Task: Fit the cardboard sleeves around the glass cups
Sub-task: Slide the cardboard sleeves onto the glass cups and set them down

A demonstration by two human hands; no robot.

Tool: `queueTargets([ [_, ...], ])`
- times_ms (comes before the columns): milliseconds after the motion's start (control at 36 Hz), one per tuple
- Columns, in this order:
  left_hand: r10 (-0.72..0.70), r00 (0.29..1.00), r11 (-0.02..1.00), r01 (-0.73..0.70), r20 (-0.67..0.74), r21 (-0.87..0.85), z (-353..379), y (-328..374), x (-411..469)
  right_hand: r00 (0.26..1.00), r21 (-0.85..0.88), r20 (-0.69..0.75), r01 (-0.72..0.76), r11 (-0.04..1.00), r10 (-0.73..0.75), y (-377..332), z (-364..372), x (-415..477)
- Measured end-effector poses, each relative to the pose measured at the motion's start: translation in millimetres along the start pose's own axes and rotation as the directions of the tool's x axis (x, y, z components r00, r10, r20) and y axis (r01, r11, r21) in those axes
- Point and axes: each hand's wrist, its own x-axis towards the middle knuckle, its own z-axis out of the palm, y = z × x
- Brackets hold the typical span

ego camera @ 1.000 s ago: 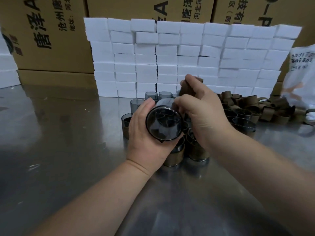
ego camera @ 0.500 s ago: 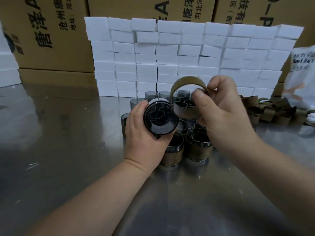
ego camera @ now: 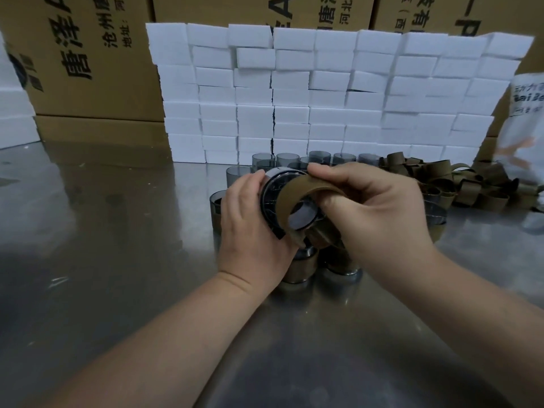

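Note:
My left hand (ego camera: 253,231) grips a dark glass cup (ego camera: 272,195) on its side, its round end facing me. My right hand (ego camera: 379,210) pinches a brown cardboard sleeve (ego camera: 297,198) and holds it against the cup's near end, overlapping the rim. Below my hands stand cups with sleeves on them (ego camera: 303,267). Bare grey cups (ego camera: 263,161) stand behind. A heap of loose sleeves (ego camera: 459,187) lies to the right.
A wall of white foam blocks (ego camera: 323,95) runs across the back of the shiny metal table (ego camera: 103,260). Large cardboard boxes (ego camera: 88,54) stand behind it. A white printed bag (ego camera: 527,119) leans at the right edge.
My right hand has brought the sleeve down and left from above the cups onto the near end of the cup. My left hand has kept hold of the cup.

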Motion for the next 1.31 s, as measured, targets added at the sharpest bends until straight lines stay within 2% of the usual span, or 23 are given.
queueTargets([
  [111, -0.013, 1.000, 0.999, 0.013, 0.007, -0.030, -2.5, 5.9, -0.5, 0.999, -0.039, -0.045, -0.001, 0.999, 0.000, -0.2, 1.0, -1.7],
  [250, -0.009, 1.000, 1.000, 0.009, -0.005, -0.021, -4.3, 11.0, -1.8, 0.990, 0.068, -0.122, -0.064, 0.996, 0.072, 2.8, 6.0, -3.9],
  [417, -0.020, 1.000, 0.999, 0.020, -0.010, 0.040, -3.8, 12.3, -3.7, 0.992, 0.010, -0.128, -0.005, 1.000, 0.006, -0.3, 10.5, -9.3],
  [500, -0.017, 0.999, 0.999, 0.018, -0.037, 0.041, -3.3, 14.4, -3.4, 0.996, 0.113, -0.087, -0.021, 0.993, 0.031, -3.3, 11.9, -11.0],
  [611, 0.045, 0.996, 0.997, -0.040, -0.080, 0.059, -3.1, 13.8, -2.3, 0.991, 0.252, -0.018, -0.124, 0.960, 0.133, -4.6, 13.2, -11.8],
  [778, 0.040, 0.999, 0.998, -0.040, 0.000, 0.052, -3.1, 13.8, -3.5, 0.975, 0.332, -0.002, -0.209, 0.920, 0.222, -0.7, 15.4, -13.7],
  [889, 0.045, 0.998, 0.999, -0.046, 0.049, 0.013, -4.6, 16.8, -4.9, 0.973, 0.312, -0.017, -0.213, 0.926, 0.229, 0.7, 17.6, -14.8],
  [1083, 0.157, 0.970, 0.968, -0.115, 0.185, -0.223, -17.5, 22.7, -4.6, 0.972, 0.298, -0.092, -0.180, 0.938, 0.215, -2.5, 12.9, -11.1],
  [1306, 0.129, 0.975, 0.973, -0.089, 0.181, -0.214, -19.7, 29.7, -6.3, 0.974, 0.198, -0.045, -0.210, 0.957, 0.223, -1.7, 16.5, -13.5],
])
